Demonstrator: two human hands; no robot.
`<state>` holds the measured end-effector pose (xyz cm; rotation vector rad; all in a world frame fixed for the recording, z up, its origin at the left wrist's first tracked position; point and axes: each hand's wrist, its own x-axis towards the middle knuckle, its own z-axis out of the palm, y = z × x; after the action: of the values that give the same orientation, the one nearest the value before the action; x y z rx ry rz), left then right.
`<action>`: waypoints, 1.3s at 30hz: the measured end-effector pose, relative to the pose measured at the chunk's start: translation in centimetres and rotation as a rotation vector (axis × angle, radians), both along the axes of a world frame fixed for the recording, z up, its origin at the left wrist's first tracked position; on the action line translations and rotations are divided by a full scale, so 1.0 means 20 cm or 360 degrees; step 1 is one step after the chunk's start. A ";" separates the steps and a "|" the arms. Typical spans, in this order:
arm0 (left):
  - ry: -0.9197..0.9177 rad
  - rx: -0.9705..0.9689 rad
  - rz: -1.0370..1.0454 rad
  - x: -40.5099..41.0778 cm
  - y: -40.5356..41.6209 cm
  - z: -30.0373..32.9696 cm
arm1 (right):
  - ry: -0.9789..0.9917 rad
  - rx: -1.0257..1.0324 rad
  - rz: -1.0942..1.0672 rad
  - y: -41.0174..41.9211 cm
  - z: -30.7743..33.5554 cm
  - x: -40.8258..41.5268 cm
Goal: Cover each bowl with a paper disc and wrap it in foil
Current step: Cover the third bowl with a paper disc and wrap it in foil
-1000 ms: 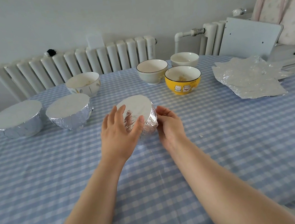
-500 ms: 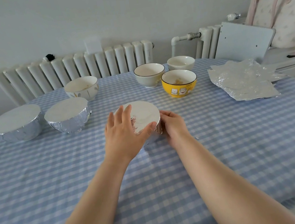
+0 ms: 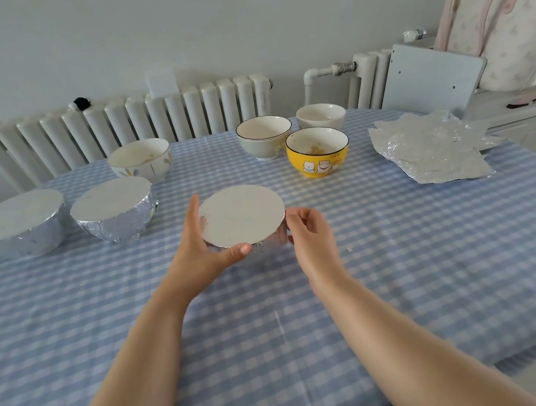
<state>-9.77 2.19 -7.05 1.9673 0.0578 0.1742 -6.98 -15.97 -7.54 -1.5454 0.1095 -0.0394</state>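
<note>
Foil-wrapped bowl (image 3: 243, 219) sits mid-table on the checked cloth (image 3: 403, 270), at 7 o'clock from the yellow bowl (image 3: 318, 152). Judged: ceramic under thin foil, so rigid and fairly heavy, but the skin is slick, creases and tears easily; best gripped low on the sides, not on the flat top. Left hand (image 3: 204, 244) cups the 9 o'clock side, thumb on the near rim. Right hand (image 3: 308, 228) at 3 o'clock, fingers curled, pinching foil at the edge

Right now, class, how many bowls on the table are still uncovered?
4. A floral bowl at the back left, a dark-rimmed bowl back centre, a plain white bowl behind it to the right, and a yellow bowl in front. None seems hidden.
</note>
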 end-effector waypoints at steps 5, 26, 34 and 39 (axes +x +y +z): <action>0.0012 0.0064 0.0151 0.00 -0.06 -0.03 | -0.0028 0.0006 -0.0033 -0.02 0.04 0.02; -0.0086 0.0245 0.0360 -0.02 -0.15 -0.03 | 0.0292 0.0415 -0.0446 0.17 -0.02 -0.02; -0.0086 0.0241 0.0347 -0.02 -0.15 -0.03 | 0.0342 0.0550 -0.0576 0.20 -0.03 0.01; -0.0072 0.0273 0.0289 -0.02 -0.12 -0.02 | 0.0312 0.0499 -0.0511 0.20 -0.02 0.02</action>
<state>-10.24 -0.18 -7.51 2.1277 0.1982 0.3524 -6.60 -11.99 -7.90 -1.2035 0.4967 -0.1193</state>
